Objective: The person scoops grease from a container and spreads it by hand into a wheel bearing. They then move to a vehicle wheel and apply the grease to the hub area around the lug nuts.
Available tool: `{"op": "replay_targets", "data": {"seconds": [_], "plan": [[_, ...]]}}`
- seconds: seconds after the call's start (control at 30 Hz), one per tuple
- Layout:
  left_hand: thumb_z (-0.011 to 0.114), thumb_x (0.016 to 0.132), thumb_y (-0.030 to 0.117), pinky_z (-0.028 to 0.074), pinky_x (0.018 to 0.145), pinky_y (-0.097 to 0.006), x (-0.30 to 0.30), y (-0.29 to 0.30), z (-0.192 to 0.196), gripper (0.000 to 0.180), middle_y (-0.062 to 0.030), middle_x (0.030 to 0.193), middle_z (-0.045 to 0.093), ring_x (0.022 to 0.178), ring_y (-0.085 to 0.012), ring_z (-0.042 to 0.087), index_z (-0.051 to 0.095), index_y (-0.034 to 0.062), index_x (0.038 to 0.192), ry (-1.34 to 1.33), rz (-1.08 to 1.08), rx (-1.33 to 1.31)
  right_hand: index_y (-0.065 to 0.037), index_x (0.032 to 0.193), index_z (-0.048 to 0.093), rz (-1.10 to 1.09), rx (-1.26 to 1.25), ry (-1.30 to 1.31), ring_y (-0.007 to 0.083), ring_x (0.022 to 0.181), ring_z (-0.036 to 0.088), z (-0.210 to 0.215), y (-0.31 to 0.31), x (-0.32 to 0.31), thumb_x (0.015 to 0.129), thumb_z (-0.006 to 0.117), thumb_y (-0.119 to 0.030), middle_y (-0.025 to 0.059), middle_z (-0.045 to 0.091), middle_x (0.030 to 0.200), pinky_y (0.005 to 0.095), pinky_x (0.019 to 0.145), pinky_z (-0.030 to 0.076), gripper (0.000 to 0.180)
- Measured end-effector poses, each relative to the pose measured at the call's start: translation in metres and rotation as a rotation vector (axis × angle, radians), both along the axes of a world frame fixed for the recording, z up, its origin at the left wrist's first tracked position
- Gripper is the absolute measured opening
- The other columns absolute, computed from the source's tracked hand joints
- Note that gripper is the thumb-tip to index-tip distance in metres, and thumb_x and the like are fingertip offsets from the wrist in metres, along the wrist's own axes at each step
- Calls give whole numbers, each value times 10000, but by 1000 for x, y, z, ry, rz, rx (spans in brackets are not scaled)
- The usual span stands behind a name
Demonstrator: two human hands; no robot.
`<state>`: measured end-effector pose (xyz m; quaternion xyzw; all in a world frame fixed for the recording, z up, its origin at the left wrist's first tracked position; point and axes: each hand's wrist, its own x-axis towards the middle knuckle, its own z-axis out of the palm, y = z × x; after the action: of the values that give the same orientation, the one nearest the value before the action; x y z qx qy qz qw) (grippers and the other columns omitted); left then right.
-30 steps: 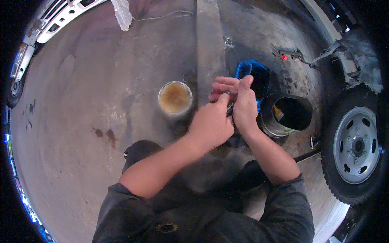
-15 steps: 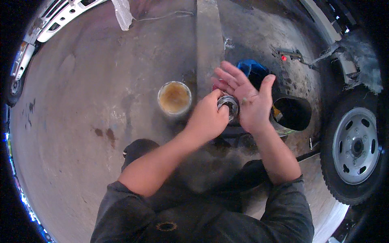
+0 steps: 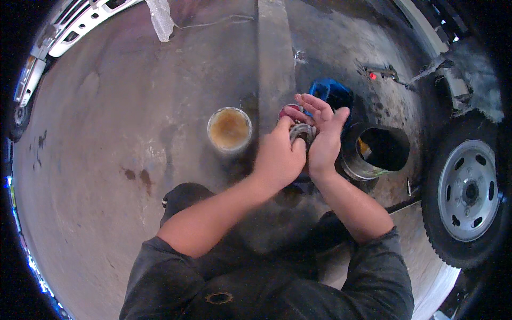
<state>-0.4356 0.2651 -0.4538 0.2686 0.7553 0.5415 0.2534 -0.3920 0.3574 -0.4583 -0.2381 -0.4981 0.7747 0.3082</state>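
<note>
A small round grey metal part (image 3: 302,131) is gripped by the curled left hand (image 3: 277,157) and pressed against the flat-open right hand (image 3: 324,140), above the concrete floor (image 3: 106,133).

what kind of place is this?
Probably a vehicle repair yard or garage floor. A mounted wheel stands at the right, the stained concrete floor is bare, and a dark metal bucket sits near the hands, which work a small round metal part.
</note>
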Motion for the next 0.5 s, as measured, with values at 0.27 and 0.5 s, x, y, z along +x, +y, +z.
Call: {"op": "replay_targets", "data": {"seconds": [0.27, 0.5], "plan": [[517, 787, 106, 452, 870, -521, -9, -4, 14, 378, -295, 1007, 617, 979, -466, 571, 528, -12, 1146, 166, -348, -144, 74, 1177, 577, 238, 126, -381, 259, 951, 664, 4, 25, 3, 980, 242, -606, 198, 626, 1126, 354, 787, 533, 782], [479, 791, 72, 476, 870, -438, -12, -6, -4, 361, -257, 1009, 647, 938, -384, 636, 558, -22, 1130, 79, -217, -7, 11, 1399, 382, 330, -172, -64, 289, 1287, 437, 9, 34, 2, 882, 62, -753, 170, 406, 1432, 422, 1045, 375, 976]]}}
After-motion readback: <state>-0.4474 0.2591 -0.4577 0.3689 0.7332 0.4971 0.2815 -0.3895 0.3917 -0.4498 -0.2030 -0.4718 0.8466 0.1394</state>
